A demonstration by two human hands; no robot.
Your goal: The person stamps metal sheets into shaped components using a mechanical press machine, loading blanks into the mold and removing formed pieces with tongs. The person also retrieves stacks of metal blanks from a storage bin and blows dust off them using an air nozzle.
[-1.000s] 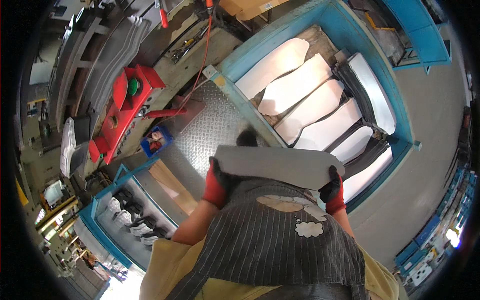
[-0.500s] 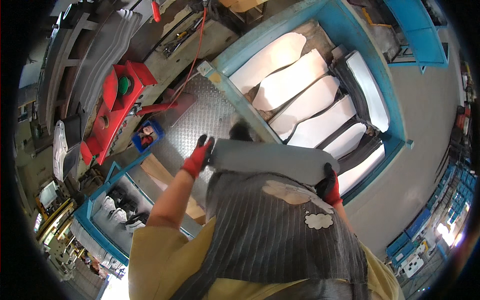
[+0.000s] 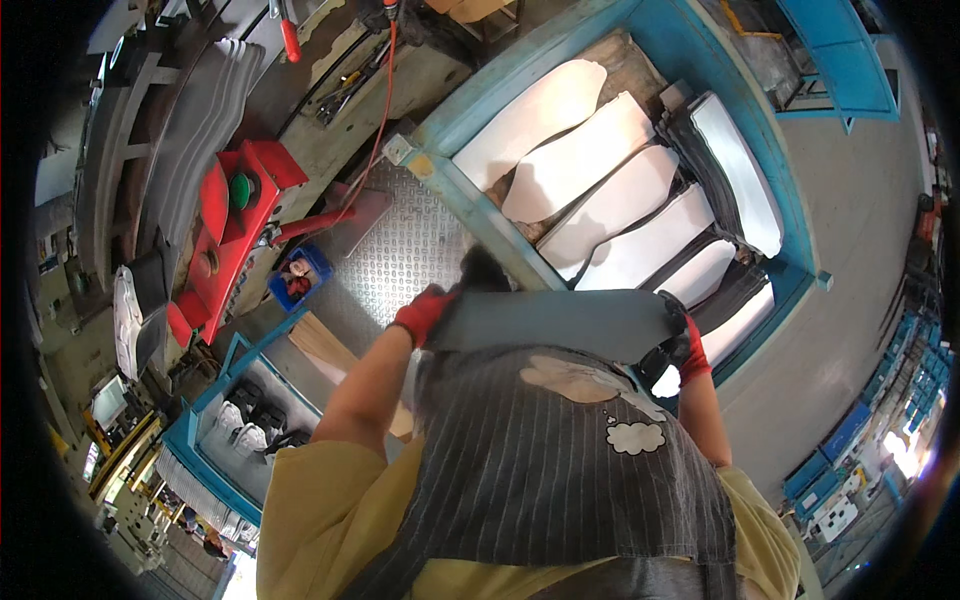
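A long grey sheet metal piece (image 3: 555, 322) with a smooth, dull face lies crosswise in front of my striped apron. My left hand (image 3: 428, 311), in a red glove with black fingers, is closed around its left end. At the right end my right hand (image 3: 682, 345), gloved the same way, grips the edge, its black fingers bent around it. Beyond the piece stands a blue metal bin (image 3: 497, 222), in which several pale, curved metal blanks (image 3: 578, 150) lie in stacks side by side.
A red metal fixture (image 3: 226, 245) stands at the left, with a small blue box (image 3: 302, 279) beside it. Nearer, a blue-framed cart (image 3: 190, 437) holds black and white parts. Tread-plate flooring (image 3: 408, 245) lies between bench and bin. A red hose (image 3: 388, 100) hangs at the upper left.
The sheet metal piece has turned more level, its right end rising and shifting right. My right hand has moved up and right with it; my left hand has moved slightly right.
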